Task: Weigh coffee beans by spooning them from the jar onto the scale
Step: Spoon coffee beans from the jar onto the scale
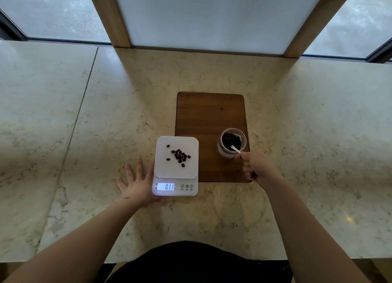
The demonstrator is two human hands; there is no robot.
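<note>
A white digital scale [163, 168] sits on the marble counter, its lit display reading 0.11. Several dark coffee beans [179, 155] lie scattered on its platform. To its right a glass jar [222, 150] of beans stands on a brown wooden board [210, 115]. My right hand [255, 166] pinches the handle of a white spoon [236, 149] whose bowl dips into the beans in the jar. My left hand [136, 182] rests flat with fingers spread against the scale's left side, steadying it.
The marble counter [84, 134] stretches wide to both sides. A wooden-framed white panel [212, 17] rises at the back edge, with glass windows on either side. My dark-clothed torso is at the near edge.
</note>
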